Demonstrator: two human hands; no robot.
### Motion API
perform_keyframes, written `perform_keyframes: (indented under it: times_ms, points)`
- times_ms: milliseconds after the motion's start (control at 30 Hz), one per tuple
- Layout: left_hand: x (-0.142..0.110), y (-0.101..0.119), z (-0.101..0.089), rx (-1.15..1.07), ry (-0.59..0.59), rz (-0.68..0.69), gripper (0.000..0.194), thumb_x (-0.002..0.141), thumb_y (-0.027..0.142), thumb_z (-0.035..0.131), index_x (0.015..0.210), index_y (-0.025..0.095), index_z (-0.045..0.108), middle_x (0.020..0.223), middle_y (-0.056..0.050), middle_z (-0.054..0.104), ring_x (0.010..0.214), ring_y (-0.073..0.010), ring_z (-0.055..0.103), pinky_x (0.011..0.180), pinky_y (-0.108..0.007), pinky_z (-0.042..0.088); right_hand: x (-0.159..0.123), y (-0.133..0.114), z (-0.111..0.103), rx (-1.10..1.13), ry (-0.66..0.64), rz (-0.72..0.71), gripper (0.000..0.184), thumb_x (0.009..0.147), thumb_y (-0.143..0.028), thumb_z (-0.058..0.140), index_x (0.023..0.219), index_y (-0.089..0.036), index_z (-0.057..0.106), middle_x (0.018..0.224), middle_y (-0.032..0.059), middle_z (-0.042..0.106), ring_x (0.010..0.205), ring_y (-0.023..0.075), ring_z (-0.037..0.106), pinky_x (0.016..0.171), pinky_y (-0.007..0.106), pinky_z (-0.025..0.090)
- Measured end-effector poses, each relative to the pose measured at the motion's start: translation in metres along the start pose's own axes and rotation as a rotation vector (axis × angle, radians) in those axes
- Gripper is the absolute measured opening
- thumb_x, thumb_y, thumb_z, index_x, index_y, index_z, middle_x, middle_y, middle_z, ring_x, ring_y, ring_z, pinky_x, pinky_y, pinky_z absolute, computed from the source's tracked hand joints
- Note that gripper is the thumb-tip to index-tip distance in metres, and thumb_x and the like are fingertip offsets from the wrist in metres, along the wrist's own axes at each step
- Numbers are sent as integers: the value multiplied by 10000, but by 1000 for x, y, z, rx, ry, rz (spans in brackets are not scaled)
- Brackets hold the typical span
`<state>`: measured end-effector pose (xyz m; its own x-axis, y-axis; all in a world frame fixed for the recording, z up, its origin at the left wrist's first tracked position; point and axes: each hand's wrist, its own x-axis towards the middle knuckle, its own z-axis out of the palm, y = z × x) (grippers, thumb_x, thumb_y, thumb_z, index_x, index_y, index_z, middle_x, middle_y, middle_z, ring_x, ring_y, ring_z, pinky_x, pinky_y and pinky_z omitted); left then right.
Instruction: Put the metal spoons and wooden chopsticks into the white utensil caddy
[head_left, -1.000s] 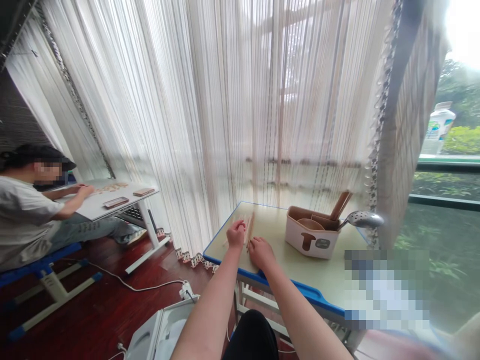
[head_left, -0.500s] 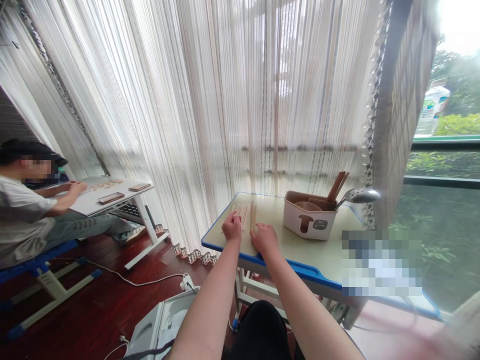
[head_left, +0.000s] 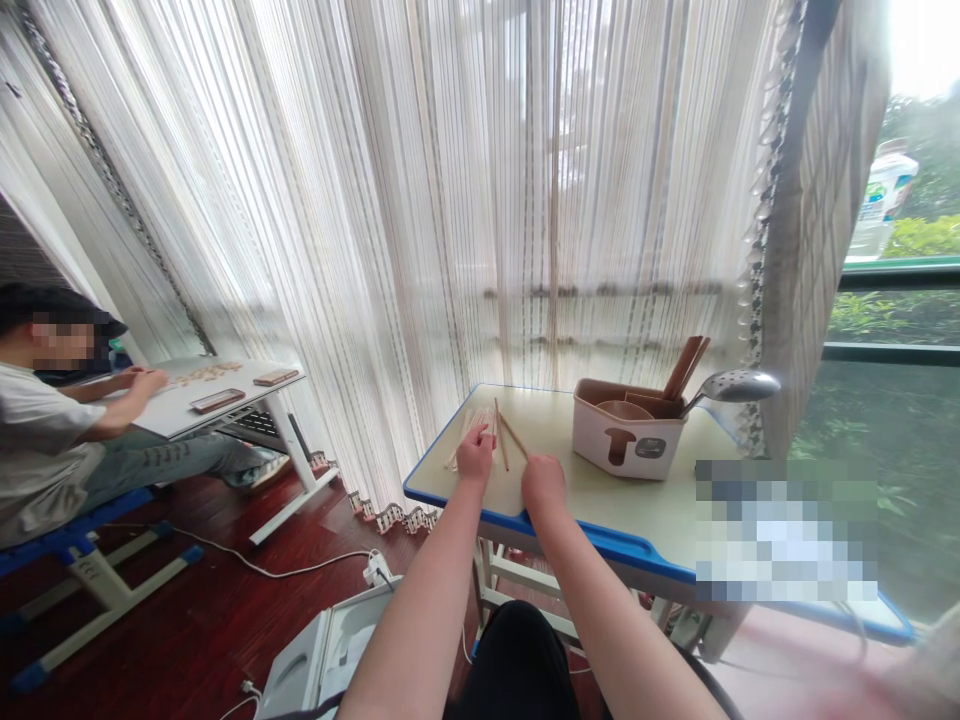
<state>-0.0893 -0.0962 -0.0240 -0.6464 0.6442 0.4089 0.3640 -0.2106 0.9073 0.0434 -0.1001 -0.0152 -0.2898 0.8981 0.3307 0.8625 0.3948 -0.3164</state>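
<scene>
reaching forward, the left hand [head_left: 476, 454] is hovering by the pale sticks [head_left: 482, 418], fingers curling loosely. the right hand [head_left: 544, 484] is closing its fingers around a brown stick [head_left: 513, 432].

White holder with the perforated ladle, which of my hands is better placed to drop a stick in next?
Right, I'd say: your right hand sits nearer the holder and seems to grip a slanted stick, while your left hand is farther, at the pale sticks.

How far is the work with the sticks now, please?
Seemingly done: pale sticks lie roughly side by side at the left hand. In hand: the right hand holds a slanting brown stick. Perhaps left: another brown stick lies loose between the hands.
</scene>
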Motion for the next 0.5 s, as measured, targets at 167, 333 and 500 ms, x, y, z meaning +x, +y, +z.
perform_keyframes:
  times_ms: [167,333,500]
  points:
    - [7,-13,10,3,-165,110,370,687,155,618,1056,139,639,1014,-120,675,950,-212,633,878,-364,480,0,-3,0,3,38,85,368,821,14,307,985,-84,621,949,186,634,895,245,581,771,319,375]
    - [6,-11,8,-99,-163,57,369,733,230,618,1086,122,619,1101,-145,647,1022,-220,616,931,-359,461,1,6,4,121,119,59,515,767,26,293,1213,-103,516,1105,145,593,993,225,532,850,287,342]
    - [6,-4,2,-281,-117,8,314,806,401,529,909,130,650,890,-91,696,854,-200,664,793,-332,531,0,4,7,137,122,-89,440,808,-52,333,1173,-143,561,1073,123,603,987,245,502,854,299,319]
